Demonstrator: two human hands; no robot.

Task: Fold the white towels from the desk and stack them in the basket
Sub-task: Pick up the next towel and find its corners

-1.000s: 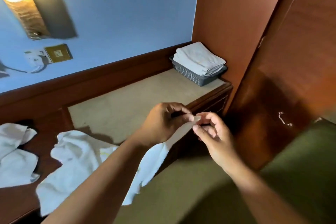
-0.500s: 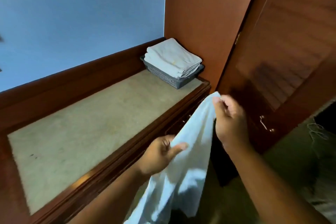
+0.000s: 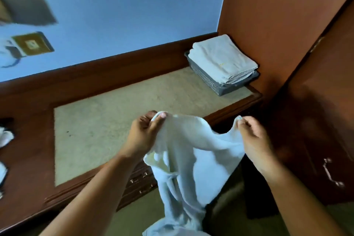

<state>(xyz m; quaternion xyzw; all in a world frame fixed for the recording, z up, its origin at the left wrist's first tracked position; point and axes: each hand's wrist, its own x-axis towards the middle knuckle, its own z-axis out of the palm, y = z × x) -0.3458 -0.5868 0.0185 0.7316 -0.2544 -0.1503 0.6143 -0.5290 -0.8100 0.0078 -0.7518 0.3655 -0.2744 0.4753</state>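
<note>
Reaching forward from the lower edge with both bare forearms, hands level above the front edge of the desk [image 3: 107, 120]. Pinching one upper corner of a towel [image 3: 191, 161] with the left hand [image 3: 142, 134], back of the hand up, thumb pressed on top against curled fingers. Gripping the other upper corner with the right hand [image 3: 253, 140], palm turned inward, fingertips closed tight on the cloth. Held apart, top hem sagging between. Below that, hanging crumpled in front of the drawers and past the bottom of the view, clear of the desk top.

Counted: two hands, one towel held. One grey basket [image 3: 206, 77] at the far right corner of the desk, against the orange-brown panel. One stack [image 3: 223, 59] of folded white towels in it, rising above the rim; several layers, exact number not readable. White cloth [image 3: 5, 137] at two spots on the desk's left edge, cropped; one towel or two, cannot tell. One brass wall plate [image 3: 32, 44] on the blue wall. One metal handle [image 3: 332, 175] on the dark door at right.
</note>
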